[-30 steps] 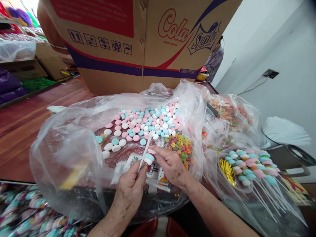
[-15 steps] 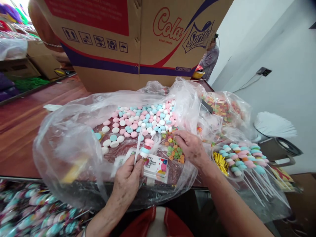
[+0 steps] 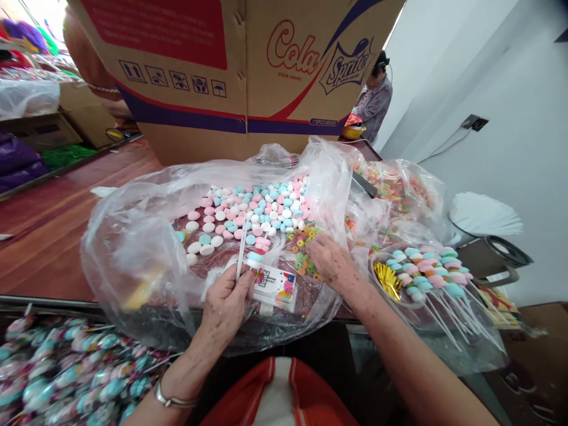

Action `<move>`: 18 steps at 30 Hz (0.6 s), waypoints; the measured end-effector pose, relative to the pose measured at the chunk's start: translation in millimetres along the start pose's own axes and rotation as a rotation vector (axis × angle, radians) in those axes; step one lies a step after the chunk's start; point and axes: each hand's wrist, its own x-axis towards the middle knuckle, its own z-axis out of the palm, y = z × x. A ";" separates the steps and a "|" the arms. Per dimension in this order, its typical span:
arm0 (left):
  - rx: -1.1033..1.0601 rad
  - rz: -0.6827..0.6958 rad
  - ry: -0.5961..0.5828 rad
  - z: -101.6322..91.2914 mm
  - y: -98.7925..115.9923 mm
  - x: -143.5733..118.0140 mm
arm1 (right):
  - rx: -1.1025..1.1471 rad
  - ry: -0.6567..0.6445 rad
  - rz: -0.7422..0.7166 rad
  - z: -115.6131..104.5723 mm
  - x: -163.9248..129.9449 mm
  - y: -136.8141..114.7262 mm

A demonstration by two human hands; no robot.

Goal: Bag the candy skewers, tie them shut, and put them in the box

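Pink, blue & white candy stack (image 3: 254, 256) in L hand (image 3: 225, 302), R hand (image 3: 332, 263) at the gummy rings (image 3: 300, 237).
L hand pinches stack plus a white stick (image 3: 242, 244), thumb & fingers closed, just by printed cards (image 3: 276, 285). R fingertips down among rings; can't tell if gripping any. Loose round candies (image 3: 266, 207) beyond, on clear plastic; candy skewers (image 3: 428, 273) off to R.

loose round candies (image 3: 267, 208): dozens | ring candies (image 3: 300, 243): dozens | Cola carton (image 3: 199, 77): 1 | gold bundle (image 3: 387, 281): 1 | bracelet (image 3: 169, 401): 1
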 end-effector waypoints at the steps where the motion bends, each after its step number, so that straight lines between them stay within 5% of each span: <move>1: 0.001 -0.001 0.002 0.0 -0.3 0.2 | 0.005 0.005 -0.004 -1.2 0.0 0.5; 18: -0.003 -0.010 -0.010 -0.2 0.4 0.3 | -0.098 -0.061 -0.252 -4.1 -10.3 -19.9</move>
